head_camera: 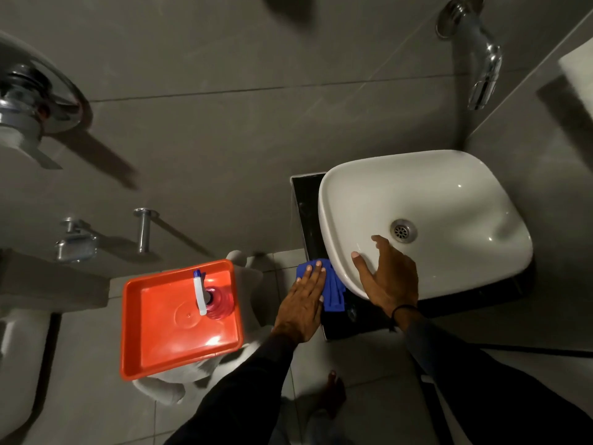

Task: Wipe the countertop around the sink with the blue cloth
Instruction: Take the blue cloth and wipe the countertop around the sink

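Note:
A white basin sink (449,200) sits on a narrow black countertop (306,207) in a corner. The blue cloth (333,290) lies bunched on the counter's front left corner, beside the basin's rim. My left hand (303,305) lies flat on the cloth, fingers stretched out and pressing it down. My right hand (388,274) rests spread on the basin's front left rim, holding nothing. Part of the cloth is hidden under my left hand.
A chrome tap (481,59) juts from the grey tiled wall above the sink. Left of the counter, an orange tray (160,329) holding a spray bottle (211,297) rests on a white stool. A bare foot (333,393) stands on the tiled floor below.

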`<state>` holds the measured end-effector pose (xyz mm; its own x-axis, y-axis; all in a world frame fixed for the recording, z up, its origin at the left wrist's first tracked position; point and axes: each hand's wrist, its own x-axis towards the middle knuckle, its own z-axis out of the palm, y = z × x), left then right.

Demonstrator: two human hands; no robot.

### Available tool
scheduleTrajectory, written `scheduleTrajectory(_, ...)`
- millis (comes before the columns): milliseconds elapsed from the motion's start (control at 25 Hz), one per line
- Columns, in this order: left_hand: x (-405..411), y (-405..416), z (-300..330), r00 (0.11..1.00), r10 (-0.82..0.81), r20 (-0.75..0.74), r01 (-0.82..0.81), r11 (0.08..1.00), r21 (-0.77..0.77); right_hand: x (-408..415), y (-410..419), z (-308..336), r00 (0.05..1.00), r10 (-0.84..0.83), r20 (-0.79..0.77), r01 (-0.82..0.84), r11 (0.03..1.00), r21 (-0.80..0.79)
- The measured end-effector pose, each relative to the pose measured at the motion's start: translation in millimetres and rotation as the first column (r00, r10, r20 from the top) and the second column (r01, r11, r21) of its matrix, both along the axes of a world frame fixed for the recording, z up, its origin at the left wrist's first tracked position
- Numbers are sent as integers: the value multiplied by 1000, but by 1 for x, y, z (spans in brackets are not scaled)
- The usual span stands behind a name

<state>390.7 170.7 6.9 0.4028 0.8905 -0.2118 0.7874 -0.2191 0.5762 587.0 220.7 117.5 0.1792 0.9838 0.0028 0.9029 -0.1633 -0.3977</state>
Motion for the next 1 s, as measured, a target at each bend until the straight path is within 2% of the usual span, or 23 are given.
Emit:
scheduleTrajectory(160,-7,34,-3,999,4,38,-4,1000,-5,0,2,-1,1000,-2,3,2,1000,-8)
scheduleTrajectory(400,-21,94,-1,996,-9,89,7,999,32,0,1,0,997,-39,-71,37,999,-29)
scheduleTrajectory(800,-35,225,11,996,19,92,-25,998,64,0,0,-5,998,-52,-28,52,999,-16)
scheduleTrajectory(1000,-25,232,14,986,126,112,-126,992,-5,-1,0,-3,998,-55,-4,54,990,-127)
